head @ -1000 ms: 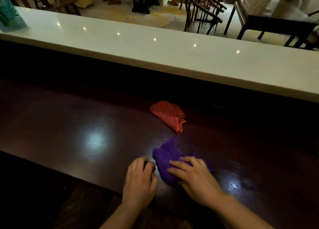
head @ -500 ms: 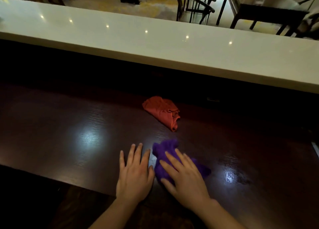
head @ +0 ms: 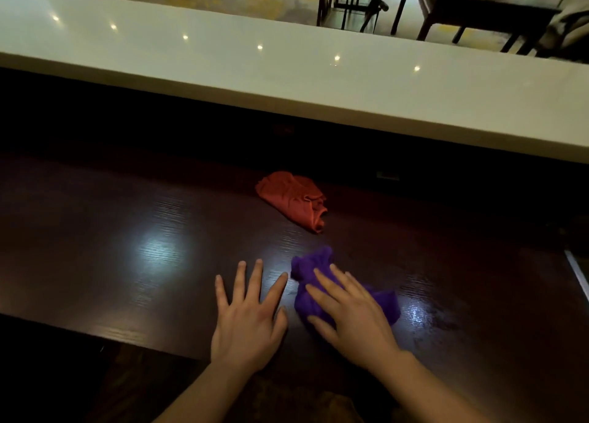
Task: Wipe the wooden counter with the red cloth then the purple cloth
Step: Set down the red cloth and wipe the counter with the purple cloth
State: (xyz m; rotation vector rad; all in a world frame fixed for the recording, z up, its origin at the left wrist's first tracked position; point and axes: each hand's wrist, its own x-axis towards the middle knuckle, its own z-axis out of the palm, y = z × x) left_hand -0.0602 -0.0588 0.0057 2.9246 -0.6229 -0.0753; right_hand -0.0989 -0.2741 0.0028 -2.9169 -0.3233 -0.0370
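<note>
Right hand (head: pixel 353 322) pressed flat on the crumpled purple cloth (head: pixel 318 290); left hand (head: pixel 248 320) lay splayed, empty, beside it. Beyond them, the crumpled red cloth (head: pixel 294 199) lay released, so the purple wipe apparently remained.

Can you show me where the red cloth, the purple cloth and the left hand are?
red cloth (head: pixel 291 198): head view, middle of its crumpled top.
purple cloth (head: pixel 314 261): head view, bunched far end beyond the fingers.
left hand (head: pixel 247 322): head view, back of the hand, flat on the counter.
</note>
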